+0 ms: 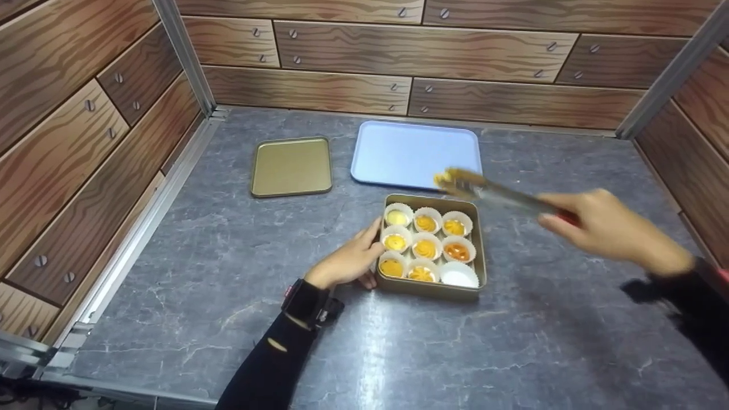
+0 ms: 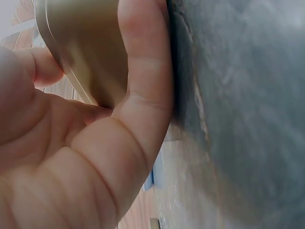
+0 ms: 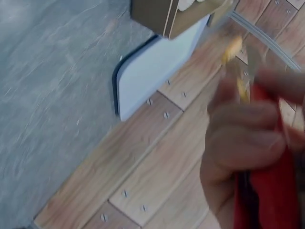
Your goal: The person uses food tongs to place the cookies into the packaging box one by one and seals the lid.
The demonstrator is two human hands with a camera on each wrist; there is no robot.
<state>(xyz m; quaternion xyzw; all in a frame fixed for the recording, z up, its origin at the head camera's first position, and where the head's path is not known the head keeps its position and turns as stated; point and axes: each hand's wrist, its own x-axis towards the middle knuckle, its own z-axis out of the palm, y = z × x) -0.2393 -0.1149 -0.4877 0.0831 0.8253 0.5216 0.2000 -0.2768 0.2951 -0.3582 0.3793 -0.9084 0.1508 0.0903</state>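
Head view: the left hand (image 1: 348, 261) braces the gold tin (image 1: 433, 246), its nine paper cups all but one filled. The right hand (image 1: 606, 228) grips tongs (image 1: 492, 191) pinching a yellow pastry (image 1: 443, 180) above the blue tray (image 1: 413, 152).

Left wrist: fingers curl on the tin's wall (image 2: 81, 47).

Right wrist: blurred; the hand clasps red handles (image 3: 267, 191). Transfer appears under way; placing calls for a steady lowering.

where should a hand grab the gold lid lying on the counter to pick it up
Take the gold lid by its raised rim, thumb on one edge and fingers on the opposite one, coming from above. It lies flat, open side up, apart from the blue tray, so every edge looks free; the near edge seems easiest.
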